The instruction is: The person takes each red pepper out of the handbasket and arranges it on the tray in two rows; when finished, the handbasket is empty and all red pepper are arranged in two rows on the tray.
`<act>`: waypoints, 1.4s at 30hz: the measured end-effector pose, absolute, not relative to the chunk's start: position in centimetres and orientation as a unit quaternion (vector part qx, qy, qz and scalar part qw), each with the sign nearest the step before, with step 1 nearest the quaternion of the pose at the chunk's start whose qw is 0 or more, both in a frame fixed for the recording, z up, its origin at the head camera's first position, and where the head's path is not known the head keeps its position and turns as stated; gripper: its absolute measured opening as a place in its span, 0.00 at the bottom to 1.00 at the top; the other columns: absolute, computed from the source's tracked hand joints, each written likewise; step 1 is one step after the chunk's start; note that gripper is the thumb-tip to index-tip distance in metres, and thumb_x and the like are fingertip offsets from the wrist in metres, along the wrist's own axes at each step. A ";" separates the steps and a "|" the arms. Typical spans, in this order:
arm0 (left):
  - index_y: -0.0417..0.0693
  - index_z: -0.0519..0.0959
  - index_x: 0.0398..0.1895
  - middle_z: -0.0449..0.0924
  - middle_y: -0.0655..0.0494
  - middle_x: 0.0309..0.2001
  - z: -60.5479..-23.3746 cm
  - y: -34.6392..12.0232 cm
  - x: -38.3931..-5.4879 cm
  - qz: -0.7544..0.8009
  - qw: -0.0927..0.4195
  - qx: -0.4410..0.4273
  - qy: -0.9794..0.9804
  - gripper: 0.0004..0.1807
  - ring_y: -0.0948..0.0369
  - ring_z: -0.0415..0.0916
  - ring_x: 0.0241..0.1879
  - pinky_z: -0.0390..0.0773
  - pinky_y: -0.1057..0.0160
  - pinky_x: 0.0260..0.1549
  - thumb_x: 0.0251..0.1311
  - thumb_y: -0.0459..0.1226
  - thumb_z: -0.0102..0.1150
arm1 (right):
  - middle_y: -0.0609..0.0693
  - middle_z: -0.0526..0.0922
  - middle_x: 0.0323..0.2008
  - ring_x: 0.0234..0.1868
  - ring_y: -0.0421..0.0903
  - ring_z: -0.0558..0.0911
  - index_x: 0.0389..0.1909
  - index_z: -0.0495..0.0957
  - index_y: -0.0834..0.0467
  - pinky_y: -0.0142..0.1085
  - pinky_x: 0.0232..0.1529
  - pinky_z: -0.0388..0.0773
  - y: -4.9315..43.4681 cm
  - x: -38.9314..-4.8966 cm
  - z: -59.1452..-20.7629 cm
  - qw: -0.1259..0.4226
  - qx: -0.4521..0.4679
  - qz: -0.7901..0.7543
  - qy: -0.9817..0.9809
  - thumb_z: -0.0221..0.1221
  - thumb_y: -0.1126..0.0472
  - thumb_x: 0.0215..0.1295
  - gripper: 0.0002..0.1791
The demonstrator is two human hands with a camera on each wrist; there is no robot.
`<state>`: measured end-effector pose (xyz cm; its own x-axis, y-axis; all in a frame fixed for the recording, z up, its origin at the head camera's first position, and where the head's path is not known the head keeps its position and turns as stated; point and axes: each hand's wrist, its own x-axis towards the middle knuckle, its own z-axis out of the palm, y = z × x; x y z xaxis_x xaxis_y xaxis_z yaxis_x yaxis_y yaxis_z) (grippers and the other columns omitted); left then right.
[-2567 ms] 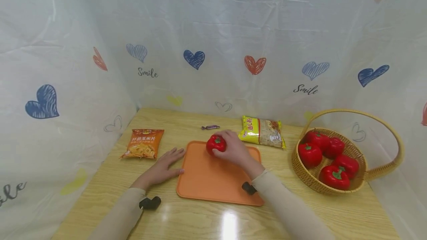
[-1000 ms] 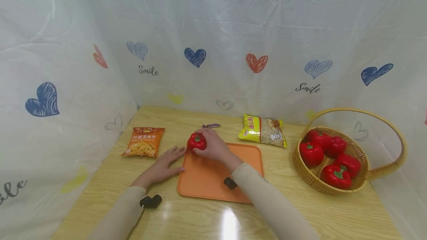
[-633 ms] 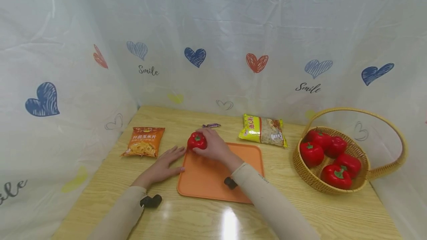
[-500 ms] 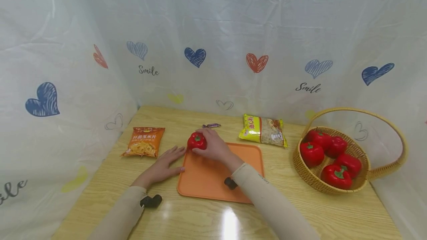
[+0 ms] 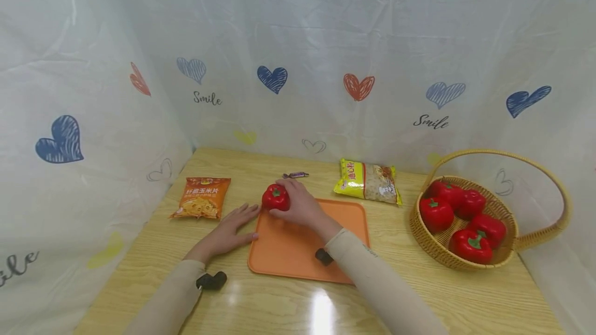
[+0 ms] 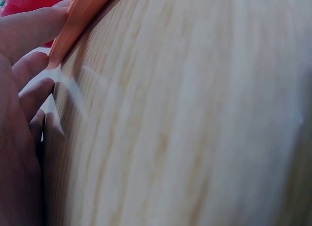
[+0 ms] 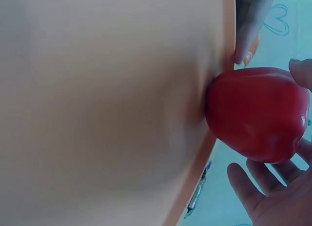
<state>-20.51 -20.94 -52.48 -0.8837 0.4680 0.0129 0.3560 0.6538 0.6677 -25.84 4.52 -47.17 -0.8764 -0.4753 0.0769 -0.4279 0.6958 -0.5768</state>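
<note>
In the head view my right hand [image 5: 303,206] holds a red bell pepper [image 5: 273,199] at the far left corner of an orange tray [image 5: 291,257]. The right wrist view shows the pepper [image 7: 258,113] standing on the tray by its rim, thumb on one side and fingers [image 7: 243,187] on the other. Some of the fingers spread away from its skin. My left hand [image 5: 225,234] lies flat on the table, fingers stretched, at the tray's left edge. Up close in the left wrist view, its thumb [image 6: 36,26] rests against the tray's rim [image 6: 80,21].
A wicker basket [image 5: 430,249] with a tall handle stands at right, holding several red bell peppers [image 5: 436,215]. An orange snack bag [image 5: 203,198] lies left. Behind the tray are a small purple-wrapped candy [image 5: 296,175] and a yellow pasta bag [image 5: 368,182]. A printed curtain surrounds the table.
Since the oldest frame, my right hand has carried the bell pepper left, from the tray's back middle to its far left corner. Over the last second both hands stay nearly still.
</note>
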 end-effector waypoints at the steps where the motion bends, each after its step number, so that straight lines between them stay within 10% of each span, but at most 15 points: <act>1: 0.51 0.62 0.79 0.56 0.52 0.79 -52.5 -20.9 -20.5 0.348 0.081 0.227 0.906 0.41 0.45 0.42 0.80 0.42 0.36 0.75 0.67 0.53 0.62 | 0.55 0.66 0.72 0.69 0.55 0.70 0.75 0.63 0.52 0.51 0.65 0.75 4.6 -25.8 -47.2 0.039 -0.244 -0.302 0.921 0.71 0.44 0.59 0.46; 42: 0.50 0.61 0.79 0.56 0.51 0.79 -52.5 -20.9 -20.4 0.348 0.075 0.233 0.905 0.41 0.45 0.41 0.80 0.41 0.38 0.75 0.67 0.52 0.62 | 0.53 0.67 0.71 0.68 0.56 0.72 0.76 0.63 0.52 0.55 0.64 0.74 13.2 -23.5 -46.7 0.004 -0.186 -0.316 0.930 0.72 0.47 0.61 0.45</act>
<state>-20.42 -20.88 -52.51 -0.8802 0.4739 0.0264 0.3698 0.6499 0.6640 -23.45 13.19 -46.66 -0.9305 -0.3494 0.1100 -0.3442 0.7310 -0.5893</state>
